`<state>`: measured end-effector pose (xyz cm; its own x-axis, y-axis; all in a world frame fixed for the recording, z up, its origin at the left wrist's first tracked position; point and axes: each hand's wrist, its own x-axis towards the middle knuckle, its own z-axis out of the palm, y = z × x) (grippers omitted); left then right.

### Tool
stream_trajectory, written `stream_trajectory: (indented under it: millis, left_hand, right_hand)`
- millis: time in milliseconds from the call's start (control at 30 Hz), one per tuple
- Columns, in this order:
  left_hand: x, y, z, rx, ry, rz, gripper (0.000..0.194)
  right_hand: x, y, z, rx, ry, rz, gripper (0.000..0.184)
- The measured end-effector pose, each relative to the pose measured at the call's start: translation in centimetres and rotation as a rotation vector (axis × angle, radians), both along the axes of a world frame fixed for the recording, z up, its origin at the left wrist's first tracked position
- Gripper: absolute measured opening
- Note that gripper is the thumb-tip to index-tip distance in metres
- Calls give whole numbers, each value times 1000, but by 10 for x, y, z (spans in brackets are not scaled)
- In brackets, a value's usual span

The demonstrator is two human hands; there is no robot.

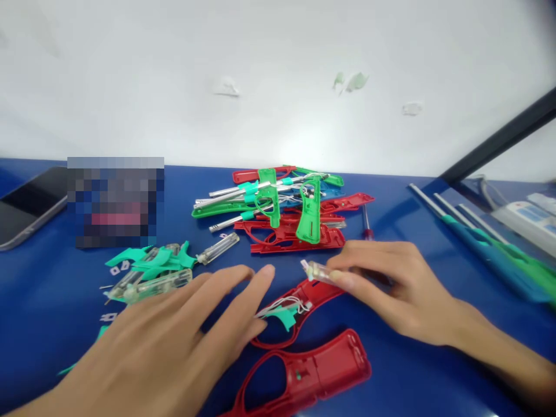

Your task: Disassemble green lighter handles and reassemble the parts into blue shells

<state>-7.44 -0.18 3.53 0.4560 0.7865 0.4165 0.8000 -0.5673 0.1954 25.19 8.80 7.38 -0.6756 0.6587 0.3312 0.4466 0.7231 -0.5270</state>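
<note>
My right hand (399, 289) pinches a small clear fuel tank (320, 272) with a pale valve end, just above a red lighter shell half (319, 294). White wires (289, 302) and a teal trigger (284, 317) lie in that shell. My left hand (186, 330) is open, its fingers stretched out beside the shell's looped end; its thumb is close to the wires, and I cannot tell whether it touches. In front lies another red shell half (334, 368) with its hollow side up. Left of my left fingers rests another clear fuel tank (219, 248).
Behind is a pile of red and green shell halves (308, 220) and metal tubes (230, 194). Teal triggers (163, 260) and clear tanks lie at left, near a phone (32, 202). A screwdriver (367, 223) and assembled-looking lighters (490, 237) are at right, beside a power strip (527, 223).
</note>
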Motion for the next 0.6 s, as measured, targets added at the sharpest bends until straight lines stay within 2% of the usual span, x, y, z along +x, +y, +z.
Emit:
stream_trajectory:
  millis: [67,167,233,300,467,600]
  left_hand:
    - [6,13,17,112,131,-26,46]
    - [12,26,36,89,25,-81,33]
    - [11,28,41,56,-50,-128,25]
    - [5,29,42,51,-74,-163,26]
    - [-30,37,48,-23,-240,-223,16]
    - [-57,44,58,-38,-319,-172,16]
  right_hand:
    - [-11,2,3,18,-15,54,25]
    - [-30,6,9,31,-61,146,26]
    - [-43,9,13,40,-93,189,26]
    - [-56,14,17,39,-103,222,25]
    - [-93,32,27,72,-40,286,23]
    - [-125,45,37,157,37,347,24]
